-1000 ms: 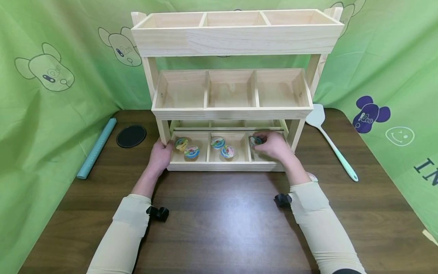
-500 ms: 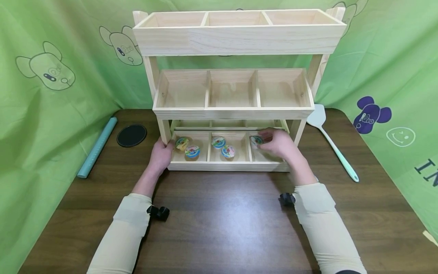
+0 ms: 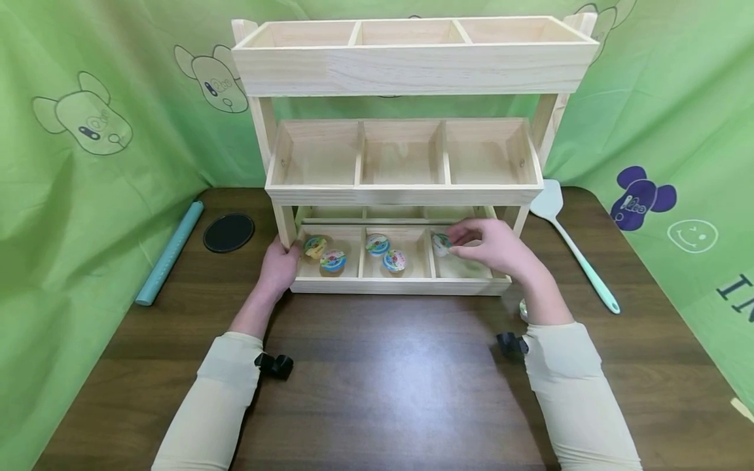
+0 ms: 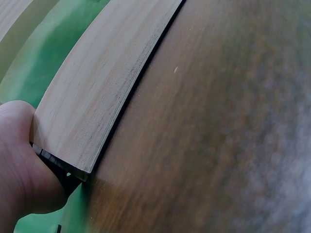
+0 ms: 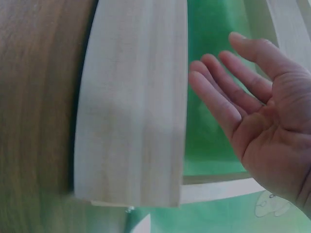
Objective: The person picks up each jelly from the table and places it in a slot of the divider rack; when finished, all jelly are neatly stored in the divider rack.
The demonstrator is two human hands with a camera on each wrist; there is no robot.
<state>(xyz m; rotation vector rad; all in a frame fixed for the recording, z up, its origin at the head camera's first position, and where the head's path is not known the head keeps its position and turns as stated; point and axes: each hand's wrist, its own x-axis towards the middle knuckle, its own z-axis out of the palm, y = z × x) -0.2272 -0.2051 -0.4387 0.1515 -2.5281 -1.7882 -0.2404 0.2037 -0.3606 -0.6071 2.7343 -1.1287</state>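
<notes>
A three-tier wooden rack (image 3: 400,195) stands on the table, each tier split into three compartments. My left hand (image 3: 279,267) grips the left end of its bottom tray (image 4: 102,92), the fingers hidden behind the wood. Small jelly cups with printed lids lie in that tray: a yellow-lidded cup (image 3: 315,246) and a blue-rimmed cup (image 3: 332,260) on the left, a blue cup (image 3: 377,244) and a pink-and-blue cup (image 3: 394,261) in the middle. One pale cup (image 3: 440,244) sits in the right compartment. Just right of it, my right hand (image 3: 491,246) hovers with relaxed, parted fingers, holding nothing.
Another small cup (image 3: 523,309) is partly hidden by my right wrist. A pale spatula (image 3: 574,252) lies on the right. On the left are a blue textured rolling pin (image 3: 171,252) and a black disc (image 3: 228,233). Green cloth (image 3: 118,196) hangs around the table.
My right hand has let go of the pale cup in the right compartment and drawn back to the right, its fingers parting. My left hand stays on the tray end.
</notes>
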